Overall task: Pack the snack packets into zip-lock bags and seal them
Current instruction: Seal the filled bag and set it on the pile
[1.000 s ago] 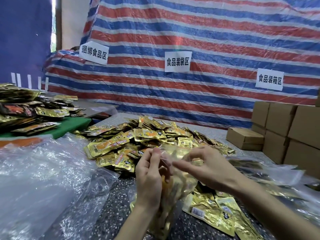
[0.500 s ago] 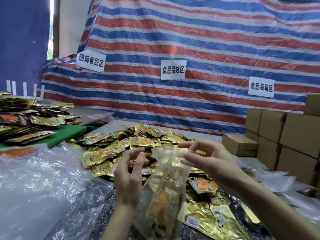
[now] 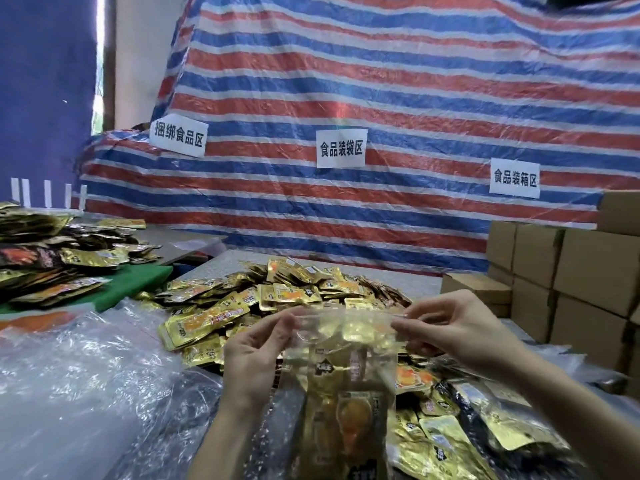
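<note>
A clear zip-lock bag (image 3: 341, 382) hangs upright in front of me with gold snack packets inside it. My left hand (image 3: 254, 358) pinches the bag's top strip at its left end. My right hand (image 3: 453, 329) pinches the same strip at its right end, so the top edge is stretched flat between them. Behind the bag lies a large heap of loose gold snack packets (image 3: 277, 296) on the speckled table (image 3: 419, 285). More gold packets (image 3: 446, 441) lie under my right forearm.
A pile of crinkled clear plastic bags (image 3: 79, 386) fills the lower left. Another stack of packets (image 3: 52, 258) sits on a green board at far left. Brown cardboard boxes (image 3: 568, 271) are stacked at right. A striped tarp (image 3: 381, 98) with white labels hangs behind.
Both hands have lifted the filled bag and moved apart along its top strip, left hand leftward, right hand rightward. The camera has tilted up a little.
</note>
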A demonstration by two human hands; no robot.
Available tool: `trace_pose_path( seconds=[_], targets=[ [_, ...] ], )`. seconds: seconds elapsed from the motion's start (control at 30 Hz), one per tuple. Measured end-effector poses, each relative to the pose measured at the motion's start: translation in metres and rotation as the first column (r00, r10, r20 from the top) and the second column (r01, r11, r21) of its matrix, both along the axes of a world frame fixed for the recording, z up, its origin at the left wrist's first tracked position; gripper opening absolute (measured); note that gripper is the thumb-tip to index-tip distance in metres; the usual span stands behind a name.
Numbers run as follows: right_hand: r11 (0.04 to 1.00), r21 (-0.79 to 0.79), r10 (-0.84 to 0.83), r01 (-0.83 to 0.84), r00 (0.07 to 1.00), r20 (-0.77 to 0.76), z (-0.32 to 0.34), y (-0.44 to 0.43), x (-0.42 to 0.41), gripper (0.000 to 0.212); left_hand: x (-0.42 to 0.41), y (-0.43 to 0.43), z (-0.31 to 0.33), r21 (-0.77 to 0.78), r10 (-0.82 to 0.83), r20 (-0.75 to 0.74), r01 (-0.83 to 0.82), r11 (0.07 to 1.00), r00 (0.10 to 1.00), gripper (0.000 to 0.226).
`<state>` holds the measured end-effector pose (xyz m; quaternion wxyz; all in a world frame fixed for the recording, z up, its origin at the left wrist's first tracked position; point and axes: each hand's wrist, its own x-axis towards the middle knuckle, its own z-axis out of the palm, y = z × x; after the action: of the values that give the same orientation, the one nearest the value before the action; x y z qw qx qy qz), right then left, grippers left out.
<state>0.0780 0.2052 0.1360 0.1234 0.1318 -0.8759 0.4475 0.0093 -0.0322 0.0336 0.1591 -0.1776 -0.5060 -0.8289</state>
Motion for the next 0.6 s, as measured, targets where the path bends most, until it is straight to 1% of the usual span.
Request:
trace_pose_path(
  seconds=[0.1,0.17,0.3,0.37,0.43,0.5,0.6],
  targets=[
    [0.999,-0.040,0.006,-0.009,0.998,-0.064,-0.001,0.011,0.005,0.021,-0.002,0.000,0.002,0.041,-0.037,0.075,0.034,0.999,0.996,0.034],
    [0.998,-0.063,0.011,-0.017,0.995,-0.103,-0.001,0.015,0.009,0.021,0.000,0.000,0.007,0.024,-0.047,0.086,0.045,0.999,0.995,0.033],
    [0.994,-0.078,0.073,-0.082,0.991,-0.111,0.004,0.023,0.015,0.019,0.008,-0.004,0.024,-0.098,-0.023,0.009,0.024,0.995,1.000,0.014],
    [0.989,-0.099,0.099,-0.109,0.990,-0.101,0.007,0.026,0.018,0.019,0.013,-0.009,0.035,-0.143,-0.027,-0.035,0.022,0.989,0.999,0.015],
    [0.986,-0.114,0.107,-0.121,0.987,-0.122,0.009,0.027,0.021,0.020,0.019,-0.015,0.046,-0.202,-0.012,-0.081,-0.004,0.979,0.997,0.016],
    [0.984,-0.137,0.094,-0.114,0.985,-0.145,0.010,0.028,0.023,0.024,0.023,-0.021,0.055,-0.268,0.006,-0.122,-0.038,0.963,0.993,0.017],
    [0.981,-0.169,0.071,-0.093,0.989,-0.130,0.013,0.029,0.027,0.033,0.029,-0.028,0.064,-0.351,0.019,-0.150,-0.072,0.933,0.988,0.020]
  ],
)
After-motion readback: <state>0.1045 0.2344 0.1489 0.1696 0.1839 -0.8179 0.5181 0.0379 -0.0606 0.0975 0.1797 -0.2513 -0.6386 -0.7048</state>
